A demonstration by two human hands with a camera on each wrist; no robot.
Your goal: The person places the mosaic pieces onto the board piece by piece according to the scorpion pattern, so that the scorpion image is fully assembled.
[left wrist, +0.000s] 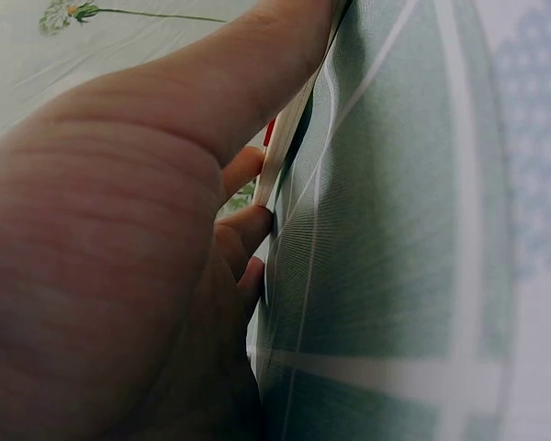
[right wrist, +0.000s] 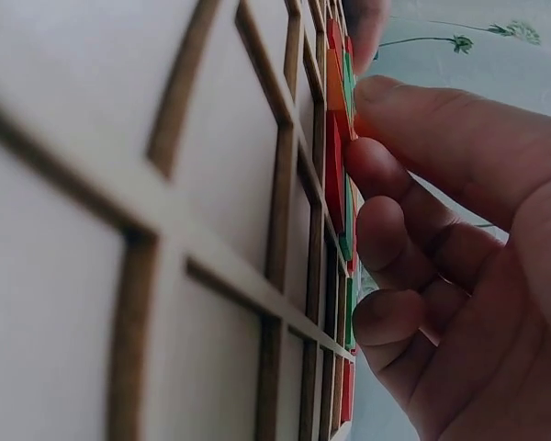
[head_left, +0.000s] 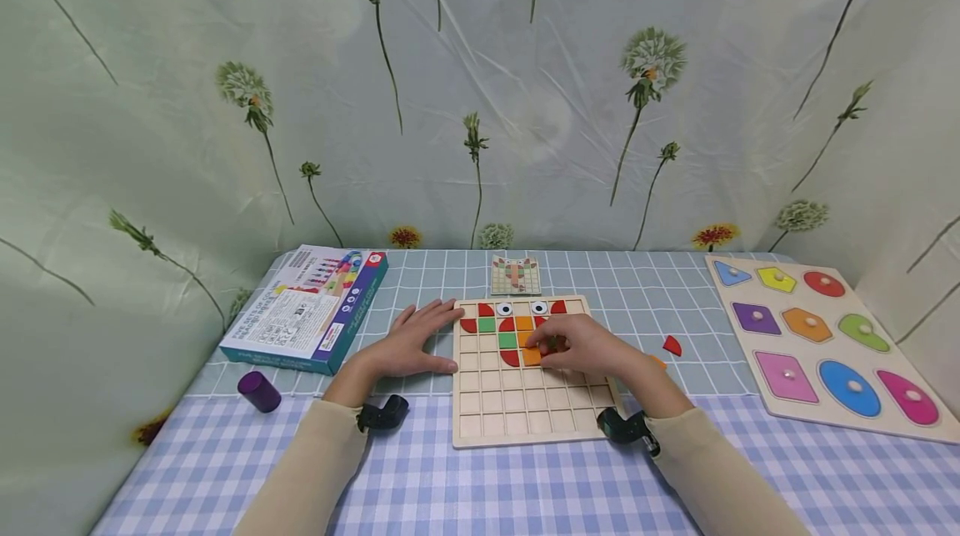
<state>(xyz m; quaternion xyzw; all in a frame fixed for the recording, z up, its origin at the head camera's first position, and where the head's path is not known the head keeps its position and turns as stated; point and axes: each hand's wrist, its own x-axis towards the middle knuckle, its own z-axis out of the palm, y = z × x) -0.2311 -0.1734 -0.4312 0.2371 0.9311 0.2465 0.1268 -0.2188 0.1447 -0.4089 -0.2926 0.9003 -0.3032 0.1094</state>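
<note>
My left hand (head_left: 411, 343) rests at the left edge of the wooden grid board (head_left: 480, 407), thumb and fingers spread along its rim. In the left wrist view, the fingertips (left wrist: 250, 220) lie against the board's side. Over the upper middle of the grid, my right hand (head_left: 581, 344) is curled, with thumb and index finger pinching at an orange tile (head_left: 532, 357) low in its square. In the right wrist view, the thumb tip (right wrist: 376, 89) is close to the orange piece. Red quarter-circles, green squares (head_left: 507, 341) and eye tiles (head_left: 504, 309) fill nearby squares; the palm hides some tiles.
A small pattern card (head_left: 516, 276) stands behind the board. Right of it lie a red quarter-circle (head_left: 672, 345) and an orange piece (head_left: 660, 362), partly covered by the right arm. A knobbed shape puzzle (head_left: 767, 365) is far right; a box (head_left: 300, 307) and purple cylinder (head_left: 259, 392) are left.
</note>
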